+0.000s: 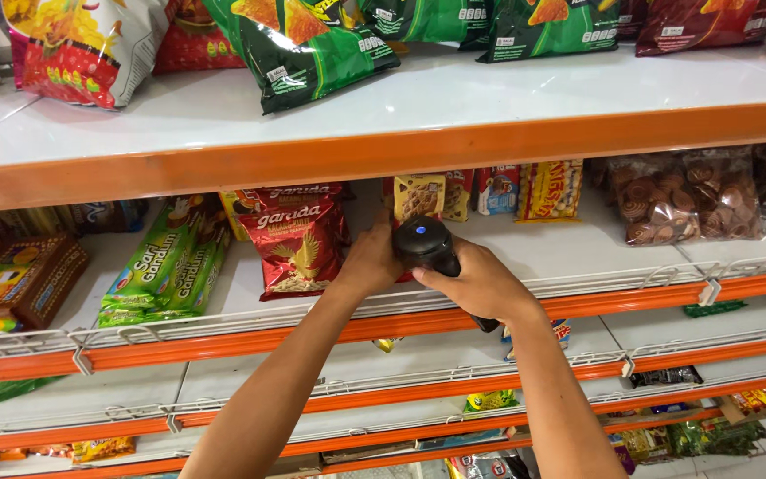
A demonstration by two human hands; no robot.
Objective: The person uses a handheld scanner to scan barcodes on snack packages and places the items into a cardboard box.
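Note:
My right hand (480,284) grips a black handheld scanner (425,247) with a small blue light on top, held over the middle shelf. My left hand (371,259) reaches in just left of the scanner and rests against a snack packet; what its fingers hold is hidden behind the hand and the scanner. A red snack bag (299,244) with a gold bird stands directly left of my left hand. A red packet picturing square crackers (418,196) stands behind the scanner.
An orange-edged white shelf (418,146) above carries green chip bags (308,49) and a pale bag (82,49). Green biscuit packs (166,266) and brown boxes (19,275) lie left; clear cookie bags (684,195) stand right. Lower wire-fronted shelves (401,381) hold few items.

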